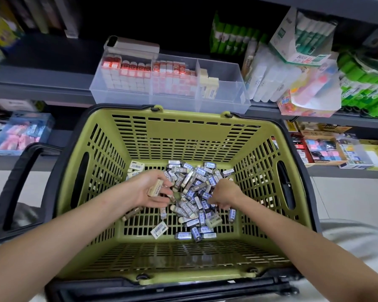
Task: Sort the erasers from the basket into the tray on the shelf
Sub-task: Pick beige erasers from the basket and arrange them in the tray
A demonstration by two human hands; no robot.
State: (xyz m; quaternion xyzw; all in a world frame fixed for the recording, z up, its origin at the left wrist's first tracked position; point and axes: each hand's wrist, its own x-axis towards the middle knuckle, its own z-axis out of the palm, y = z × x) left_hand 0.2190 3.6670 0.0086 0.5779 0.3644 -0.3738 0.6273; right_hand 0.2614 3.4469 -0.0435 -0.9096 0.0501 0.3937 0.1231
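Note:
A green plastic basket (pixel 183 136) fills the middle of the head view, with a heap of small wrapped erasers (pixel 194 192) on its slatted floor. My left hand (pixel 146 190) lies palm up at the heap's left edge and holds a cream eraser (pixel 155 188). My right hand (pixel 225 196) reaches into the heap's right side with its fingers curled down among the erasers; what they grip is hidden. A clear divided tray (pixel 227 97) stands on the shelf behind the basket. Red-and-white erasers fill its left compartments, a few cream ones stand in the middle, and the right compartment looks bare.
The basket's black handles (pixel 20 182) fold out to the left and right. The shelf (pixel 42 88) also carries green glue sticks (pixel 364 88) and white packets to the right of the tray. Lower shelves hold boxed stationery (pixel 327 149).

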